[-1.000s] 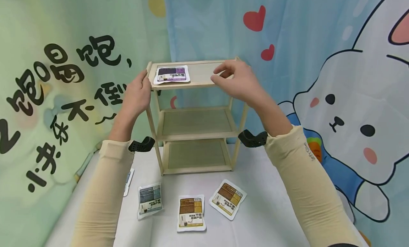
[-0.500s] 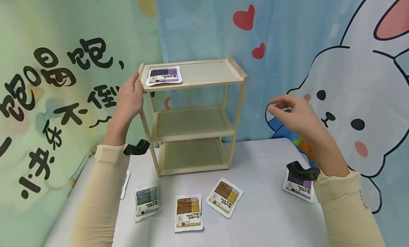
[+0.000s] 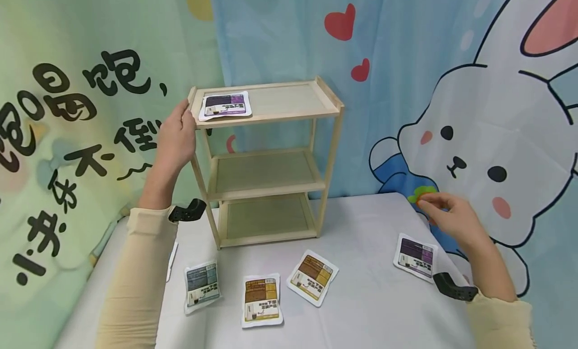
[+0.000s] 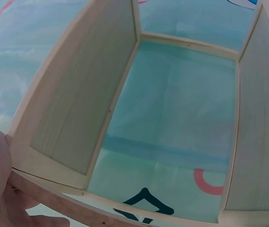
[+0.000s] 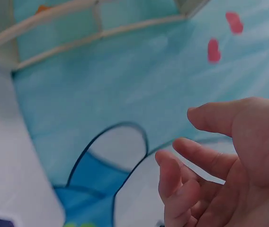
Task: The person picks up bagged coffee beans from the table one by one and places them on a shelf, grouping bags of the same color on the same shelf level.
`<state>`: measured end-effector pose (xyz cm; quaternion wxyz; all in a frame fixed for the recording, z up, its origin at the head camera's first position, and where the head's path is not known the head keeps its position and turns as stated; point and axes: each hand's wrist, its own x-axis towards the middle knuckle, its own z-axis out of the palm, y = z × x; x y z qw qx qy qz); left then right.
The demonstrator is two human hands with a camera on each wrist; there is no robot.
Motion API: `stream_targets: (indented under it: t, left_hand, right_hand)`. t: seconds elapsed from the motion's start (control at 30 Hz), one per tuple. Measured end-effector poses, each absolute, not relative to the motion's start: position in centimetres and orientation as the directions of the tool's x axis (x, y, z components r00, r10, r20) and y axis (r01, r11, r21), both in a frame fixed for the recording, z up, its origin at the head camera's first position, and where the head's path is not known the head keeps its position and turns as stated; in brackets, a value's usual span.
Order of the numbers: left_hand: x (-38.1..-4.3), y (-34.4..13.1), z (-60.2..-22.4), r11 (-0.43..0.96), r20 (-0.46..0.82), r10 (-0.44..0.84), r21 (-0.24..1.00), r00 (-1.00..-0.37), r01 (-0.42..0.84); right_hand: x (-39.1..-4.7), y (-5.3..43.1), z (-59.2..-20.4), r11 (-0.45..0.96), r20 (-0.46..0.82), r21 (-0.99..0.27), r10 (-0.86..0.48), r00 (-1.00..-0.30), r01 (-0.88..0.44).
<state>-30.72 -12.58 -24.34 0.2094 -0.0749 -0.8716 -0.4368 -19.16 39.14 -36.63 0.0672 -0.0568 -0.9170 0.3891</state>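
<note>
Nearest, on the white tablecloth (image 3: 361, 314), front ctr: brown-&-yellow packet (image 3: 262, 301), bold black Chinese print on a white band, looks like 下单 in part; small print too fine to read; an extra white edge peeks out at its rt side. L of it, grey-blue packet (image 3: 201, 287), same layout, text n/l at this size; further L, a white packet edge (image 3: 172, 261) partly hidden by the L sleeve (image 3: 133, 284). Slightly farther back, rt of ctr, tilted brown packet (image 3: 312, 277), also w/ black print & a barcode-like patch up top. Out to the rt, purple packet (image 3: 415, 257) lying flat, label blurred, near the black wrist device (image 3: 453, 287). R hand (image 3: 453, 221) is up in the air beyond it, thumb apart from loosely bent fingers. Behind the packets, 3-tier wooden shelf (image 3: 266, 119) stands upright; L hand (image 3: 176, 138) grips its top tier's L edge, fingers curled round the rail. On that tier, L end, near that hand: purple-label packet (image 3: 225, 105), Chinese print, can't make it out. Farthest, the curtain (image 3: 280, 38): red hearts, big cartoon rabbit (image 3: 478, 138) at rt, black Chinese lettering (image 3: 86, 158) at L, incl. 小, 不, 倒.
</note>
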Motion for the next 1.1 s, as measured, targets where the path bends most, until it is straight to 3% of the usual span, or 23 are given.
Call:
stream_targets:
  t: [0.27, 0.53, 0.8, 1.1]
  left_hand:
    - [-30.6, -12.8, -24.9, 0.604, 0.440, -0.061, 0.731, -0.896, 0.318]
    - [-31.0, -12.7, -24.9, 0.604, 0.445, -0.066, 0.731, -0.893, 0.319]
    - [-31.3, -12.8, -24.6, 0.606, 0.461, -0.070, 0.724, -0.884, 0.330]
    - [-31.5, -12.9, -24.9, 0.606, 0.455, -0.081, 0.729, -0.887, 0.319]
  right_hand:
    - [-17.8, 42.3, -42.9, 0.638, -0.029, -0.731, 0.325, -0.945, 0.242]
    - [-18.2, 44.6, -47.6, 0.462, -0.175, -0.766, 0.519, -0.837, 0.446]
    - [-19.4, 44.4, -51.1, 0.400, -0.225, -0.762, 0.573, -0.788, 0.509]
    - [-19.8, 43.1, -52.4, 0.474, -0.237, -0.673, 0.589, -0.773, 0.568]
